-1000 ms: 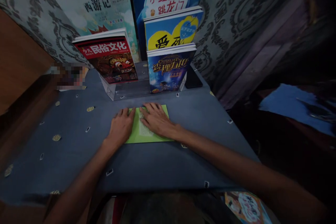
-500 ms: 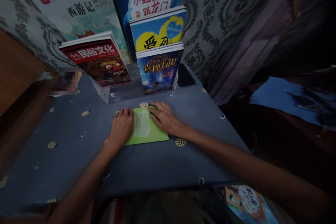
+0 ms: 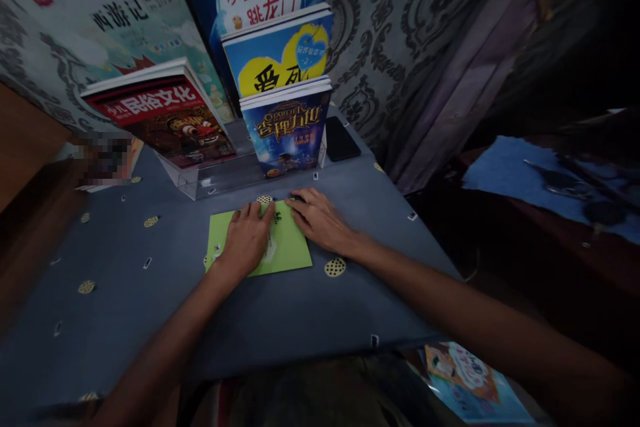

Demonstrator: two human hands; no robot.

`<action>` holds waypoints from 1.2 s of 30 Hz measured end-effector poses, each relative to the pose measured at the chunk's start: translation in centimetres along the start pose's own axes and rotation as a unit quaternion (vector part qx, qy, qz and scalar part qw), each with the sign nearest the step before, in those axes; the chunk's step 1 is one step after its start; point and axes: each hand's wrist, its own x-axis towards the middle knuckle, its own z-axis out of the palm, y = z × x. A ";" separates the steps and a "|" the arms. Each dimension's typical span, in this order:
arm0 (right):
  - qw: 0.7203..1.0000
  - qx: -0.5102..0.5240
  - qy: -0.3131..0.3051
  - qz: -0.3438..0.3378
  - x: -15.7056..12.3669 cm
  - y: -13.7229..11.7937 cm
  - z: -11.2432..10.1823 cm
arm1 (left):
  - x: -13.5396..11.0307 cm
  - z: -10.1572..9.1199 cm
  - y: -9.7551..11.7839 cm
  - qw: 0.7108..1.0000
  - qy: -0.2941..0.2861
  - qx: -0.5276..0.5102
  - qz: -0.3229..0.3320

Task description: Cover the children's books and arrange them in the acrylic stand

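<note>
A light-green booklet or sheet (image 3: 293,244) lies flat on the dark blue-grey tablecloth, with a pale panel and dark print partly covered. My left hand (image 3: 249,235) rests on its middle, fingers stretched toward the far edge. Beside the upper right corner, my right hand (image 3: 320,219) lies with its fingers extended, the fingertips touching the green edge. Some fingertips of the right hand are hard to make out in the dim light. Neither hand grasps anything that I can see.
Behind the hands, a clear stand (image 3: 189,181) holds a red-covered book (image 3: 167,120) and a dark blue book (image 3: 287,137). Taller books stand further back. A black phone (image 3: 341,139) lies right of the stand. Blue cloth (image 3: 505,170) is at far right; another book (image 3: 470,380) sits below the table edge.
My left hand has slid from the green piece's left edge onto its middle, uncovering the left side. The right hand stays by the upper right corner. The whole view has shifted slightly.
</note>
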 end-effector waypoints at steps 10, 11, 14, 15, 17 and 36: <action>1.000 -0.004 0.012 0.007 0.0 0.5 -0.2 | 1.0 0.9 0.5 0.998 0.024 -0.045 0.021; 1.000 -0.003 0.012 0.007 0.1 0.6 -0.2 | 1.1 1.0 0.5 0.998 0.032 -0.048 0.025; 1.000 0.002 0.009 -0.002 0.2 1.0 -0.2 | 1.2 1.7 0.2 0.996 0.049 -0.066 0.036; 1.000 0.006 0.006 -0.007 0.2 1.3 -0.2 | 1.2 1.9 0.0 0.995 0.051 -0.074 0.041; 1.000 0.015 0.003 -0.019 0.3 1.7 -0.2 | 1.1 2.2 -0.3 0.993 0.052 -0.091 0.056; 1.000 0.025 -0.009 -0.012 0.5 1.9 -0.4 | -4.0 0.1 0.8 0.972 0.002 -0.132 0.192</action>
